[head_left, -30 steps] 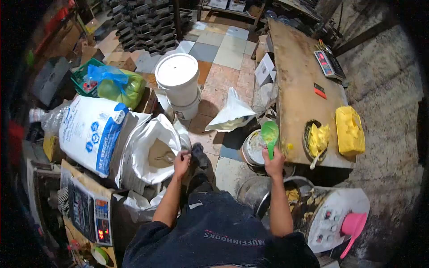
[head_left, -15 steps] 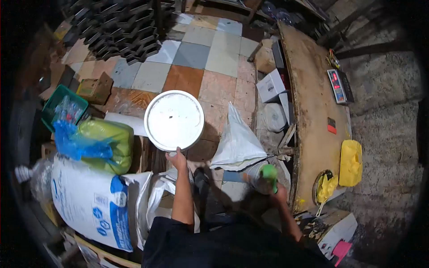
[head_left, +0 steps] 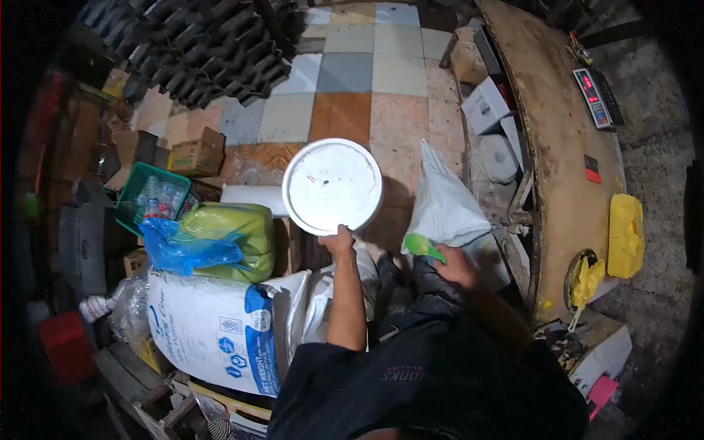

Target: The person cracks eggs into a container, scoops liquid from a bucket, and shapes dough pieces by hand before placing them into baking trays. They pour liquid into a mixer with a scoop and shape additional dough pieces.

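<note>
My left hand [head_left: 337, 240] grips the near rim of a round white lid [head_left: 334, 187] on a white bucket, its fingers closed at the edge. The bucket's body is mostly hidden under the lid. In my right hand [head_left: 456, 266] is the handle of a green scoop [head_left: 421, 246], its bowl pointing left. Just beyond the scoop stands a white sack [head_left: 445, 205] with a peaked top. A large white and blue sack [head_left: 209, 330] lies left of my left arm, with a yellow-green bag [head_left: 238, 238] behind it.
A wooden table [head_left: 557, 147] runs along the right, bearing a scale [head_left: 592, 97], a yellow block [head_left: 625, 235] and a bowl of yellow stuff [head_left: 587, 282]. Stacked dark metal pans [head_left: 205, 51] stand at the back left. A green crate [head_left: 132, 198] holds bottles. The floor [head_left: 345, 73] is tiled.
My left hand has moved from beside the open sack to the bucket lid's rim. The green scoop, still in my right hand, now points left near the peaked sack. The view has shifted.
</note>
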